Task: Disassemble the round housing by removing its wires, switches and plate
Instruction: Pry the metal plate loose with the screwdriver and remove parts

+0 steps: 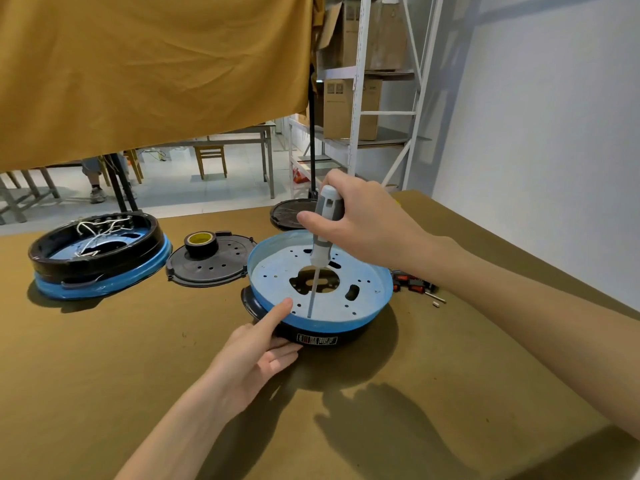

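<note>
Nearest me, my left hand (258, 355) braces the housing (318, 336) at its near-left side: the lower fingers (285, 358) lie straight against the black wall and the forefinger reaches up over the blue rim to touch the plate (273, 271), gripping nothing. The housing sits mid-tabletop (138, 375), open side up, with the pale blue plate lying inside it. My right hand (360, 220) comes in from the right with its fingers curled round the screwdriver (320, 251), held nearly upright, the shaft running down to a point near the plate's front edge. I cannot tell whether the tip sits in a screw. I see no wires or switches in this housing, so I judge the plate is the step in hand. The next move calls for steady downward pressure while turning, the left hand holding the housing from spinning. Just right of the housing lie small red-and-black parts (410, 282), probably switches. Farther left are a dark cover (211, 268) carrying a tape roll (201, 241), and a second housing (97, 254) with white wires inside.
</note>
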{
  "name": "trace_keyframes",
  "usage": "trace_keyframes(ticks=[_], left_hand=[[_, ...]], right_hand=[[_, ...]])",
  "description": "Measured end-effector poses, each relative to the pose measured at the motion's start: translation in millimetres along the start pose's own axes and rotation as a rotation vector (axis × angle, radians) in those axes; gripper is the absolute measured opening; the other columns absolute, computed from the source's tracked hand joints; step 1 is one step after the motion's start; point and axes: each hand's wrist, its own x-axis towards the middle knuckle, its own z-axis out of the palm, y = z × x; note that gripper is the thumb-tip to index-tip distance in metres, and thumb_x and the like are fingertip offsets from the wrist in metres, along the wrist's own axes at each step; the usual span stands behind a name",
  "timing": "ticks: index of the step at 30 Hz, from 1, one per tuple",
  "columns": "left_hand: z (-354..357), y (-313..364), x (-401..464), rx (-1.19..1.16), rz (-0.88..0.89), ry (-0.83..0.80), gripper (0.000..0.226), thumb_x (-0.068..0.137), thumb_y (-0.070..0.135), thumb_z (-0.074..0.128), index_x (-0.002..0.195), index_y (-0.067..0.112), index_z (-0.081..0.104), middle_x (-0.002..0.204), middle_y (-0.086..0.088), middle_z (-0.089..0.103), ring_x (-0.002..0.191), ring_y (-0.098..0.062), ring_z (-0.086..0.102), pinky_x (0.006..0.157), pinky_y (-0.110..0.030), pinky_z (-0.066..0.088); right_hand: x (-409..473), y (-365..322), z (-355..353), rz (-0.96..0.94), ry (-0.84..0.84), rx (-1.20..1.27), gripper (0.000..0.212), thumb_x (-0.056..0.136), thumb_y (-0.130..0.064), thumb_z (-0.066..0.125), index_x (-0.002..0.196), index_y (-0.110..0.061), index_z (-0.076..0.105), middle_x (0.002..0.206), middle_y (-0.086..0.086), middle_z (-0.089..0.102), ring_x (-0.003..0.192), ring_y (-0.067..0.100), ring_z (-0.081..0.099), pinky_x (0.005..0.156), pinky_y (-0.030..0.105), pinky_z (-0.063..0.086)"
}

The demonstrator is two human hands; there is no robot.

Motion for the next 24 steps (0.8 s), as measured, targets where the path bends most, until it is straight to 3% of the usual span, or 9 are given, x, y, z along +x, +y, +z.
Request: trace_keyframes(ticks=[2,4,10,13,20,24], left_hand=[[-1,-1,3,-0.004,-0.035,-0.006,0.121,0.058,0.038,0.092,0.158,0.034,0.024,0.105,-0.025,0.068,0.090,-0.037,0.078,0.071,-0.045,0.065],[-4,0,7,-0.022,-0.038,-0.005,0.130,0.055,0.039,0.095,0.160,0.038,0.018,0.102,-0.027,0.069,0.088,-0.038,0.078,0.066,-0.045,0.065],[-15,2,11,0.061,0.007,0.002,0.116,0.054,0.046,0.092,0.153,0.039,0.031,0.099,-0.026,0.072,0.087,-0.037,0.078,0.067,-0.042,0.065],[-20,5,9,0.117,-0.013,-0.034,0.119,0.050,0.050,0.091,0.150,0.042,0.029,0.087,-0.026,0.077,0.090,-0.039,0.077,0.065,-0.042,0.064],[-30,13,8,0.341,-0.142,-0.193,0.133,0.055,0.059,0.087,0.161,0.031,0.013,0.109,-0.029,0.074,0.102,-0.039,0.075,0.074,-0.040,0.064],[-35,14,13,0.361,-0.169,-0.239,0.150,0.044,0.063,0.095,0.161,0.035,0.005,0.115,-0.030,0.072,0.107,-0.040,0.073,0.080,-0.042,0.064]], right_hand=[[1,0,4,-0.002,-0.008,-0.009,0.034,0.094,-0.051,0.065,0.093,-0.020,0.051,0.078,-0.006,0.062,0.064,0.008,0.060,0.053,0.024,0.047],[2,-1,5,-0.014,0.000,-0.007,0.034,0.094,-0.052,0.065,0.095,-0.020,0.052,0.078,-0.006,0.063,0.065,0.008,0.061,0.053,0.023,0.048],[1,-2,3,0.000,-0.003,0.038,0.034,0.093,-0.051,0.066,0.097,-0.020,0.054,0.080,-0.005,0.064,0.068,0.009,0.062,0.056,0.025,0.051],[-1,-5,1,-0.003,-0.011,0.101,0.033,0.092,-0.049,0.069,0.097,-0.020,0.054,0.080,-0.006,0.064,0.066,0.007,0.061,0.055,0.020,0.049],[-9,-18,-2,-0.122,-0.159,0.255,0.035,0.091,-0.038,0.075,0.109,-0.016,0.053,0.088,-0.010,0.063,0.075,0.001,0.063,0.060,0.017,0.049],[-15,-24,-3,-0.209,-0.186,0.267,0.032,0.092,-0.035,0.074,0.110,-0.018,0.053,0.087,-0.015,0.058,0.075,0.000,0.060,0.061,0.012,0.045]])
